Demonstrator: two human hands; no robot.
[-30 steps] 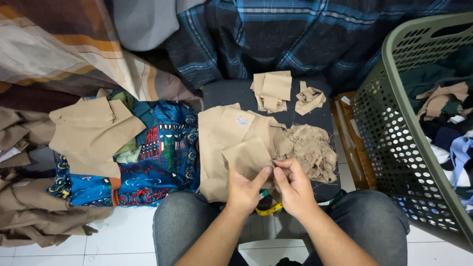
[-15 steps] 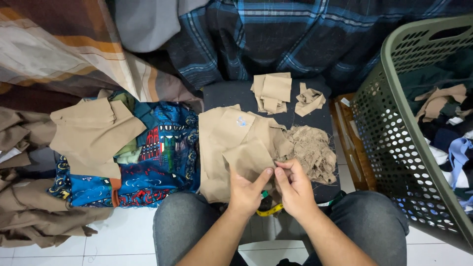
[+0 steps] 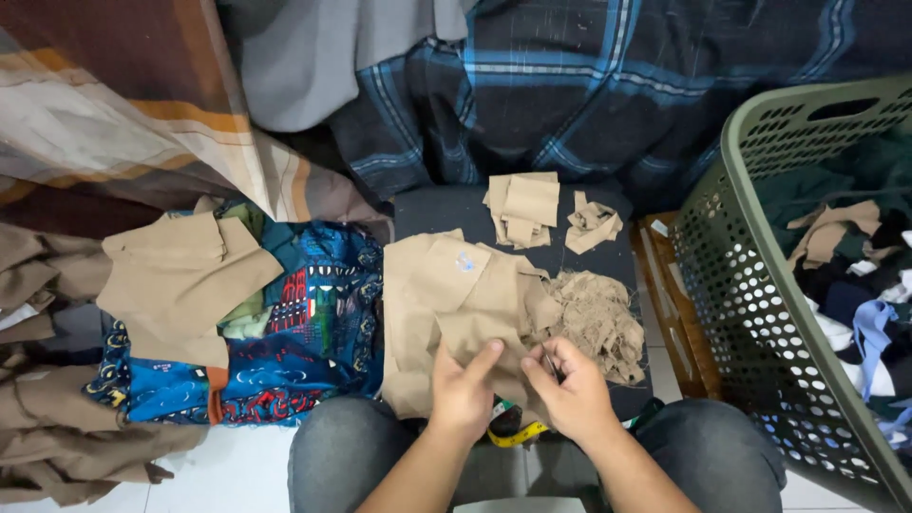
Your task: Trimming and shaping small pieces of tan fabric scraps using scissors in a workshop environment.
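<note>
My left hand pinches the near edge of a tan fabric piece lying on a dark board over my lap. My right hand is closed on a small thin tool held against the same fabric edge; the tool is mostly hidden by my fingers. A pile of frayed tan threads lies just right of the fabric. Two small stacks of cut tan pieces rest at the board's far end. A yellow measuring tape peeks out under my hands.
A green perforated laundry basket full of mixed cloth stands at the right. At the left lie tan cut pieces on blue patterned fabric, with more tan cloth heaped beside. Plaid and striped fabrics hang behind.
Both hands have stayed at the fabric's near edge, with only slight finger movement. The fabric piece has shifted a little.
</note>
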